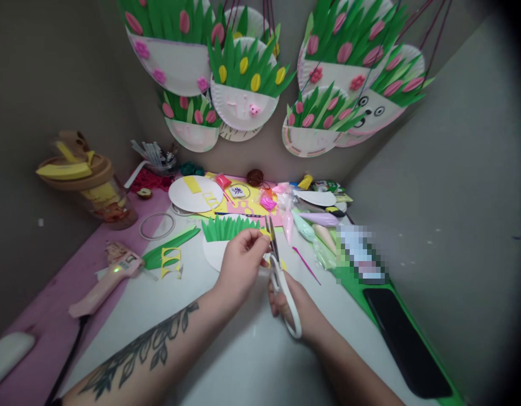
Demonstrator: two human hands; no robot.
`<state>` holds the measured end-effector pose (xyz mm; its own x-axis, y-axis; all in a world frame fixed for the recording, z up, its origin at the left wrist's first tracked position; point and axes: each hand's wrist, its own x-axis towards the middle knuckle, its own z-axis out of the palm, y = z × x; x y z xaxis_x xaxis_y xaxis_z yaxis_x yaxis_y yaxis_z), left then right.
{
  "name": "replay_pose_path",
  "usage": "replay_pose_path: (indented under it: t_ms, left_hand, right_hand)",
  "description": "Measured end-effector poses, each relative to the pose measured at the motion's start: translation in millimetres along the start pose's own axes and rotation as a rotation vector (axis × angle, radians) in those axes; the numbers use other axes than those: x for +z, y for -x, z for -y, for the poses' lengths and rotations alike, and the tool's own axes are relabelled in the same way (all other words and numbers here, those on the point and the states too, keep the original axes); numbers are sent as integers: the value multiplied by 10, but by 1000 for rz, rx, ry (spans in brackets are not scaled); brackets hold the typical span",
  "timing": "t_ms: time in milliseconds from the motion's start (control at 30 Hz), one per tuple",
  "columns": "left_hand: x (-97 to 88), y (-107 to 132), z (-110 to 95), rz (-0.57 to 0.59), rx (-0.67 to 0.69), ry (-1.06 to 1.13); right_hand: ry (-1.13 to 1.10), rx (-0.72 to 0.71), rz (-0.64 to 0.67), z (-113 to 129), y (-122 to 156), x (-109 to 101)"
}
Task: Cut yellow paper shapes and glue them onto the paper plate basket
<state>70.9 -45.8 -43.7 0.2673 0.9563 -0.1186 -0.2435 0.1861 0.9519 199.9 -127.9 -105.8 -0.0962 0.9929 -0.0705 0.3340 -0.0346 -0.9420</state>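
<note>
My left hand (243,256) pinches a small piece of yellow paper (265,232) over the middle of the table. White-handled scissors (286,293) are in my right hand (300,307), their blades pointing away from me and close beside the yellow piece. Whether the blades touch the paper I cannot tell. Just behind my left hand lies a white paper plate (213,254) with a fringe of green paper grass (226,228), partly hidden by the hand. A few yellow scraps lie under my hands.
At left are a pink glue gun (112,279), a cut yellow strip (171,262), a green paper strip (171,248) and a brown-lidded cup (100,186). Piping bags (303,225), a phone (362,254) and a black slab (406,341) lie right. Decorated plates (246,104) hang behind.
</note>
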Motion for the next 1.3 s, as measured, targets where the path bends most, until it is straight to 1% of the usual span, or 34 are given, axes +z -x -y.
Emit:
replay_pose_path:
  t_ms: [300, 567, 900, 1133, 1300]
  left_hand:
    - [-13, -22, 15, 0, 18, -26]
    - [-37, -1, -19, 33, 75, -179]
    - [-50, -7, -31, 51, 91, -218]
    - [-70, -24, -19, 40, 110, -266]
    - [-89, -35, -62, 70, 131, -299]
  right_hand:
    - [-3, 8, -2, -54, 3, -28]
    - [-1, -1, 0, -107, 10, -57]
    - [-11, -6, 24, -111, 20, -104]
    - [-36, 14, 44, -80, 25, -139]
    - [-28, 22, 42, -51, 25, -169]
